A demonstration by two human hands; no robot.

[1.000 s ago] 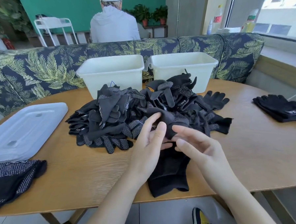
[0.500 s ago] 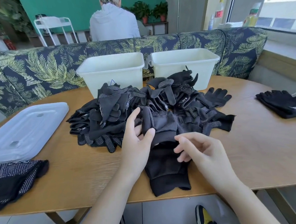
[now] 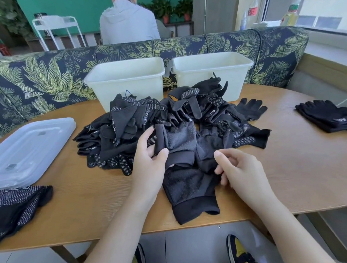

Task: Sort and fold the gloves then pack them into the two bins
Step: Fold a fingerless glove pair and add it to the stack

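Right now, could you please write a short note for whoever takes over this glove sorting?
Left hand grips a grey mesh glove at the near edge of the pile. Right hand has curled fingers at the black glove lying below; whether it holds it is unclear.
Both bins stand behind the pile; no gloves visible inside.
Done: a small stack at far right, another at near left.
Left: sort and fold most of the pile, then pack everything.
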